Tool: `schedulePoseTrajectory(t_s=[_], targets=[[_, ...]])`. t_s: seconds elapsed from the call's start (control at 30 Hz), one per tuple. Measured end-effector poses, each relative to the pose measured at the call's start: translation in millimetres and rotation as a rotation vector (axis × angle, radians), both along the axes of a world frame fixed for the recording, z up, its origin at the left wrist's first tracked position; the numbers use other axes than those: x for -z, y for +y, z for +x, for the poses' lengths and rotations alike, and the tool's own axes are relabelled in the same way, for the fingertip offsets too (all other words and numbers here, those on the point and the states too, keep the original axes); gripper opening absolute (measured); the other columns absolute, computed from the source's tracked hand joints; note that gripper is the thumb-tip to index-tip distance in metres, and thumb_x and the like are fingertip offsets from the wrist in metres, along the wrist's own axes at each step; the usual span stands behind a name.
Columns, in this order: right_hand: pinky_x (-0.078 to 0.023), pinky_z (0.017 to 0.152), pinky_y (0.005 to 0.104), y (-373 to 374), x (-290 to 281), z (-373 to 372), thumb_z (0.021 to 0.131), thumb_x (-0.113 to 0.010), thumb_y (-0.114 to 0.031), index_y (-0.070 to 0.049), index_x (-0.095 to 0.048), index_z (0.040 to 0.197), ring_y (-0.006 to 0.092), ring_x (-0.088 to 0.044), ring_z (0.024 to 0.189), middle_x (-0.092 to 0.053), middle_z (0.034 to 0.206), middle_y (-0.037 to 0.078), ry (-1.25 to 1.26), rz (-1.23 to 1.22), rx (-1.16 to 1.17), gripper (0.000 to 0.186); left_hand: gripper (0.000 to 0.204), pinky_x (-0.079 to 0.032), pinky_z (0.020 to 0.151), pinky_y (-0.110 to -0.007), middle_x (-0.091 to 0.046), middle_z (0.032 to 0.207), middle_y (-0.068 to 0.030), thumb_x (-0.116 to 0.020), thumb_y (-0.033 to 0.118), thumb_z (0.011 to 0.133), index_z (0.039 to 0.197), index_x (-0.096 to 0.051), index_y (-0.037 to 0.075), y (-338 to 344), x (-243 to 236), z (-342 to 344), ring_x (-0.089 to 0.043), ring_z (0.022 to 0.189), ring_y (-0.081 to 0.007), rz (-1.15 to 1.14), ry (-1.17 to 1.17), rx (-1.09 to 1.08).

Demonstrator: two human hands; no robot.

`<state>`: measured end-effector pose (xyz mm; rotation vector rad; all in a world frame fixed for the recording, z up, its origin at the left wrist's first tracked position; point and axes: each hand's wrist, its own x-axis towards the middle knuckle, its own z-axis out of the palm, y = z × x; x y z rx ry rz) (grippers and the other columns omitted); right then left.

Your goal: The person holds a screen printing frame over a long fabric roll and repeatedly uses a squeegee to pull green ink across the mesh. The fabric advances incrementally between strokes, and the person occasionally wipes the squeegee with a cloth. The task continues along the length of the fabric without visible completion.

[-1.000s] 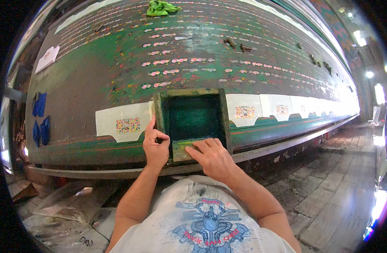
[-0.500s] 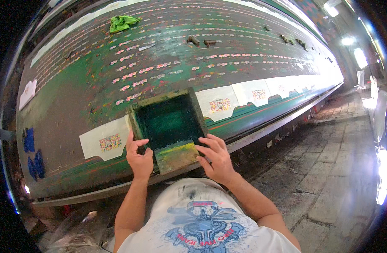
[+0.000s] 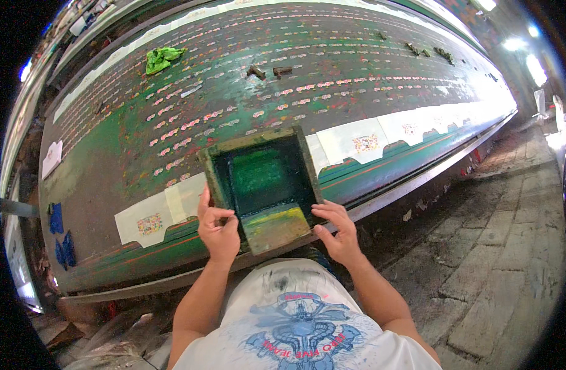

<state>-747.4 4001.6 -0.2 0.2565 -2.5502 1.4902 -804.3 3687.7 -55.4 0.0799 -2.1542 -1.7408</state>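
A square wooden screen frame (image 3: 309, 163), stained green with dark ink inside and a paint-smeared board (image 3: 277, 229) at its near end, is tilted over the table's near edge. My left hand (image 3: 219, 228) grips its left side with bent fingers. My right hand (image 3: 337, 231) holds the right side near the lower corner, fingers curled on the rim. Behind and beside the frame lie white fabric pieces (image 3: 132, 225) printed with colourful patches, in a row along the edge.
The long stained table (image 3: 92, 179) carries rows of small prints, a green crumpled cloth (image 3: 162, 60), dark small objects (image 3: 282, 72), blue pieces (image 3: 56, 217) and a white piece (image 3: 52, 161) at the left. A metal rail runs along its front. A tiled walkway (image 3: 480, 259) is at the right.
The frame has turned and tilted between my hands. My right hand has shifted from the near board to the frame's right side. The view has swung, so the table appears more slanted.
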Motion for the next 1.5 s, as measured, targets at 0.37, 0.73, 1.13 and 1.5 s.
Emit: schedulePoseTrajectory(t_s=[0.37, 0.73, 1.13, 1.5], targets=[[-0.044, 0.128, 0.0578, 134, 1, -30, 0.097, -0.083, -0.012, -0.005, -0.078, 0.135, 0.0429, -0.064, 0.144, -0.078, 0.141, 0.017, 0.014, -0.114, -0.140, 0.039, 0.028, -0.050, 0.106, -0.032, -0.046, 0.181, -0.0240, -0.073, -0.017, 0.078, 0.090, -0.066, 0.006, 108, 25, -19, -0.064, 0.141, -0.0177, 0.271, -0.159, -0.048], [-0.047, 0.125, 0.0555, 166, 3, -32, 0.098, -0.084, -0.009, -0.005, -0.079, 0.134, 0.0419, -0.064, 0.145, -0.077, 0.144, 0.016, -0.028, -0.206, -0.294, 0.037, 0.034, -0.051, 0.114, -0.036, -0.042, 0.182, -0.0268, -0.072, -0.021, 0.072, 0.089, -0.066, 0.009, 96, 35, -21, -0.060, 0.154, -0.0251, 0.304, -0.142, -0.030], [-0.059, 0.107, 0.0512, 132, -40, -56, 0.094, -0.088, -0.011, -0.006, -0.079, 0.130, 0.0378, -0.072, 0.123, -0.078, 0.128, 0.016, 0.209, 0.160, -0.554, 0.037, 0.035, -0.043, 0.126, -0.042, -0.037, 0.183, -0.0291, -0.074, -0.021, 0.070, 0.088, -0.067, 0.009, 90, 45, -24, -0.044, 0.168, -0.0337, 0.386, -0.197, -0.021], [-0.058, 0.098, 0.0488, 67, -55, -106, 0.092, -0.075, -0.008, -0.008, -0.078, 0.124, 0.0352, -0.073, 0.113, -0.076, 0.116, 0.013, 0.181, 0.736, -0.821, 0.033, 0.022, -0.049, 0.116, -0.037, -0.046, 0.180, -0.0261, -0.076, -0.013, 0.086, 0.098, -0.072, 0.005, 104, 24, -18, -0.064, 0.143, -0.0226, 0.371, -0.194, -0.059]])
